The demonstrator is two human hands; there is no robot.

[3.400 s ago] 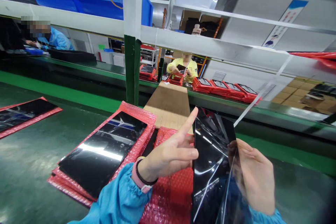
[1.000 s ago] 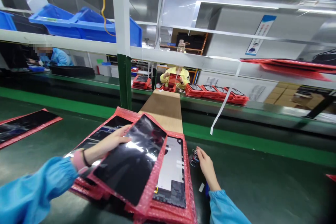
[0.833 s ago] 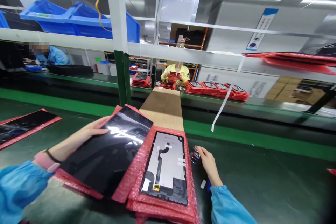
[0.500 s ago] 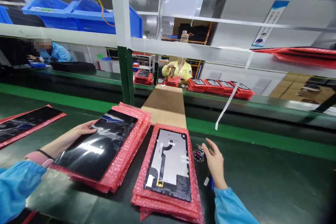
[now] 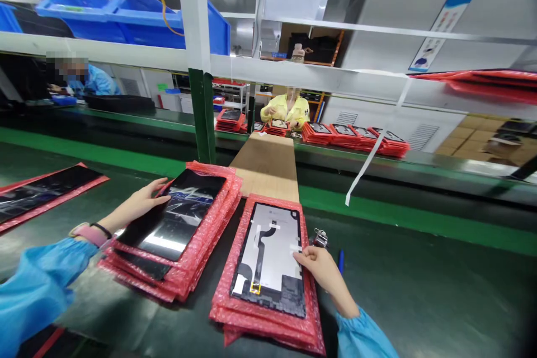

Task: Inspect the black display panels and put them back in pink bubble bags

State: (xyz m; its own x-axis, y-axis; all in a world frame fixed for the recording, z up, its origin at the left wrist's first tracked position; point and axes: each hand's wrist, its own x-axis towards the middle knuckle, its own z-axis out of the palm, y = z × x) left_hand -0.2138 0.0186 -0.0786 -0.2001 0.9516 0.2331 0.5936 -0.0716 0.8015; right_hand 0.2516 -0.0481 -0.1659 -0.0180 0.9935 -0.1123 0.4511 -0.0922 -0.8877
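Note:
On the left pile, a glossy black screen panel point(image 5: 184, 215) lies on red bubble wrap. My left hand point(image 5: 142, 201) is closed on its left edge, thumb on the glass. Part of another dark panel point(image 5: 142, 264) shows beneath. The right pile has a panel point(image 5: 271, 251) lying back side up, grey with a black flex cable point(image 5: 259, 254) and white tape tabs along its right edge. At those tabs my right hand point(image 5: 325, 271) has its fingertips pinched together; whatever is between them is too small to make out.
A metal-and-clear item point(image 5: 320, 238) and a blue pen-like object point(image 5: 341, 262) lie right of the piles. Another wrapped panel point(image 5: 54, 190) is at left. A wooden board point(image 5: 268, 165) leads towards a person in yellow point(image 5: 289, 109). A white strip point(image 5: 364, 170) hangs from the shelf rail.
My left hand has moved up and right, and the top panel has shifted the same way, baring the one beneath. My right hand has come left from beside the metal item onto the grey panel's edge.

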